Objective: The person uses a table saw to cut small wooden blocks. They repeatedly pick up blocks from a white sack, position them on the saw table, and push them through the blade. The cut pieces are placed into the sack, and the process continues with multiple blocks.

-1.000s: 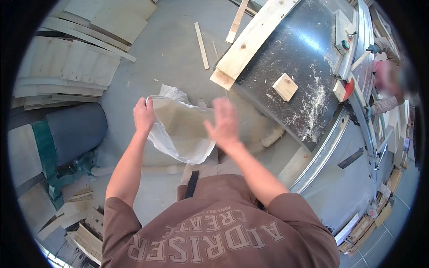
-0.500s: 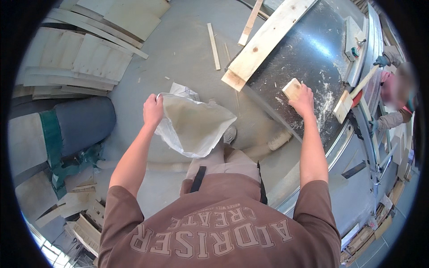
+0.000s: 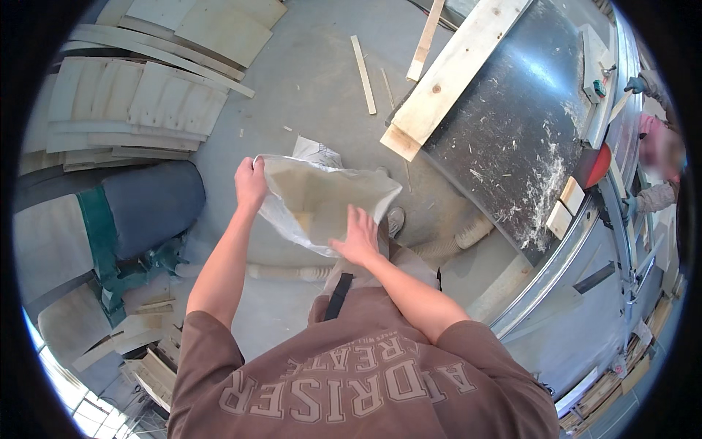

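Note:
My left hand is closed on the rim of a white plastic sack, holding its mouth wide in front of my legs. Over the near right side of that mouth is my right hand, fingers spread and nothing held. Inside the sack a pale wood block shows faintly. To the right, on the dark machine table, lie two short wood offcuts, an upper one and a lower one, beside a red round guard.
A long plank rests along the table's left edge. Wood strips and a ribbed hose lie on the floor. Stacked boards stand at left. Across the machine, a co-worker's gloved hand is near the rail.
My right hand has moved left from the table to the sack and let go of the wood block. The co-worker's wood piece has split from a second offcut near the guard.

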`<action>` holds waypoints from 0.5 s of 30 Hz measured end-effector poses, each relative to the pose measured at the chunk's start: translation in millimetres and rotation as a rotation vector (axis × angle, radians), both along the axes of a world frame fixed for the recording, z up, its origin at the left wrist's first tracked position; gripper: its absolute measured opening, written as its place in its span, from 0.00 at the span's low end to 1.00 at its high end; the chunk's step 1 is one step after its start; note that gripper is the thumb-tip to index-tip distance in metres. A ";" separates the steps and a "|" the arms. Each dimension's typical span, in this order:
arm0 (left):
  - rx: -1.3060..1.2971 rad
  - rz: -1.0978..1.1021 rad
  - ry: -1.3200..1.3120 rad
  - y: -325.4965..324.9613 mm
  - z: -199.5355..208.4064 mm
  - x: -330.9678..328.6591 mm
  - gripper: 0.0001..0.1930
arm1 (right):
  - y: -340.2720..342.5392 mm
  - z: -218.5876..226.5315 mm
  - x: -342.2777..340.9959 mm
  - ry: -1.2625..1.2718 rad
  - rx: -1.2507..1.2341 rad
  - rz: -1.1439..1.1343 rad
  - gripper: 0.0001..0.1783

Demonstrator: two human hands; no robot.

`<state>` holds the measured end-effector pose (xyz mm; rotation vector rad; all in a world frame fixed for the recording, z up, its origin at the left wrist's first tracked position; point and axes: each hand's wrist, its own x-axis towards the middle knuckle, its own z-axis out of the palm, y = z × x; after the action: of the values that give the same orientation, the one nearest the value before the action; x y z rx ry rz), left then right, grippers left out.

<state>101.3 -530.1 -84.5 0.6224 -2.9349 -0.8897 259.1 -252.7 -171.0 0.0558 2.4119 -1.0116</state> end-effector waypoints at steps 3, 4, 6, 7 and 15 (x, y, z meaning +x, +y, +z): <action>0.047 -0.001 0.038 -15.4 3.5 -1.0 0.22 | -15.5 -68.6 -3.7 -0.493 0.014 -0.449 0.71; 0.036 -0.016 0.064 -19.6 7.2 -1.5 0.22 | -13.1 -89.1 -10.5 -0.672 0.021 -0.598 0.72; 0.049 0.007 0.086 -41.6 10.5 -0.2 0.22 | -3.0 -109.3 -26.6 -0.840 0.025 -0.545 0.70; 0.073 0.047 0.083 -57.0 10.1 2.8 0.22 | -2.4 -108.1 -35.1 -0.799 0.167 -0.553 0.68; 0.051 0.110 0.063 -120.1 38.9 -13.1 0.22 | -5.7 -178.8 -39.9 -0.741 -0.228 -0.576 0.31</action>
<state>88.2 -650.2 -45.5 0.7363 -2.7992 -0.9574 219.3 -258.4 -349.8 0.9151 1.6081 -1.2215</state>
